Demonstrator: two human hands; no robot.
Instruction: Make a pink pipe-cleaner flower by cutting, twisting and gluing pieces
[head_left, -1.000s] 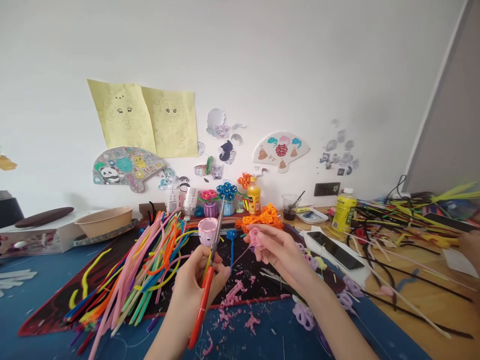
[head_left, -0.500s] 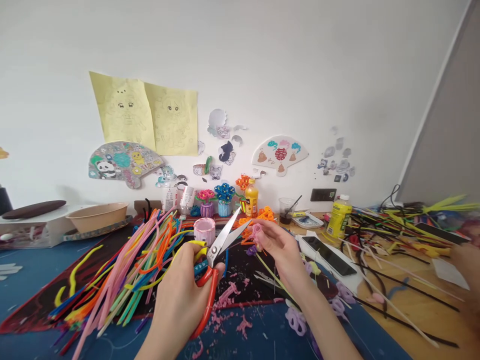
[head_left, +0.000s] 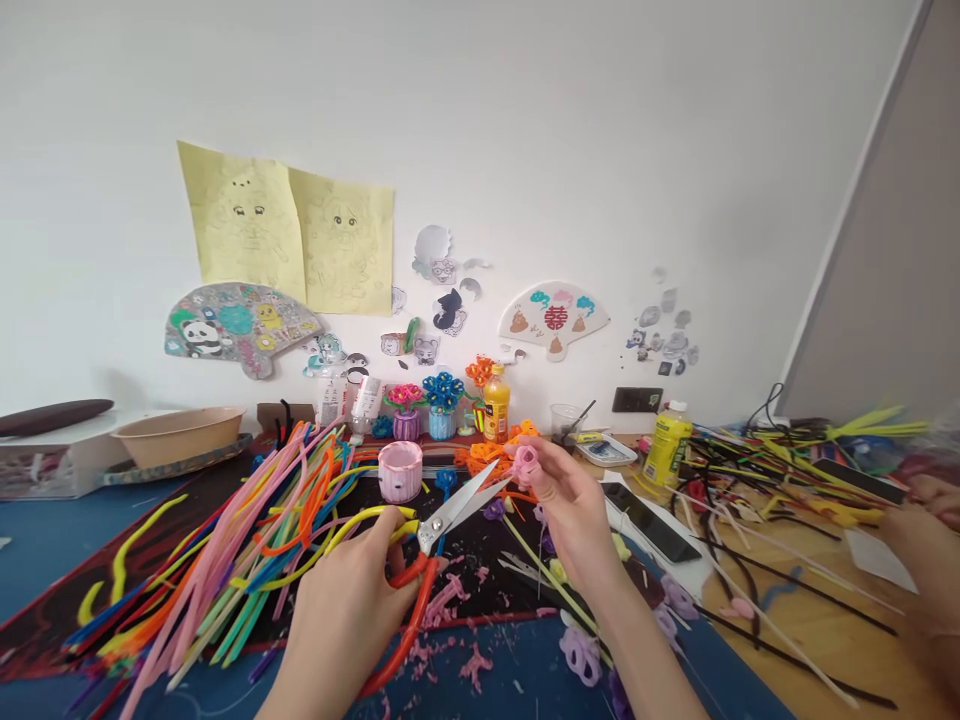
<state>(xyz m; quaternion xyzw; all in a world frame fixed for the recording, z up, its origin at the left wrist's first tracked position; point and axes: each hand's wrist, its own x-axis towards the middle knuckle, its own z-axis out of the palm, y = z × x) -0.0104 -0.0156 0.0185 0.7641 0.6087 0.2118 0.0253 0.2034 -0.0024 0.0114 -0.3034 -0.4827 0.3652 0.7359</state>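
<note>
My left hand (head_left: 352,600) is closed round the handles of a pair of scissors (head_left: 425,550), one loop red and the other yellow. The blades are parted and point up and to the right, their tips close beside a small pink pipe-cleaner flower (head_left: 526,464). That flower is pinched between the thumb and fingers of my right hand (head_left: 568,500). Pink fuzzy clippings (head_left: 474,665) lie scattered below the scissors. A pink-and-white striped pot (head_left: 400,472) stands behind the blades. Purple pipe-cleaner loops (head_left: 581,655) lie near my right forearm.
Bundled coloured pipe cleaners (head_left: 217,540) spread over the left side. Behind stand potted pipe-cleaner flowers (head_left: 442,392) and an orange drink bottle (head_left: 496,405). To the right are a phone (head_left: 651,522), a yellow bottle (head_left: 667,445), black pipe cleaners and another person's hand (head_left: 930,530).
The scissors have tilted lower and to the right, with the blades less widely parted. My right hand has shifted slightly right with the pink flower. The view has moved a little.
</note>
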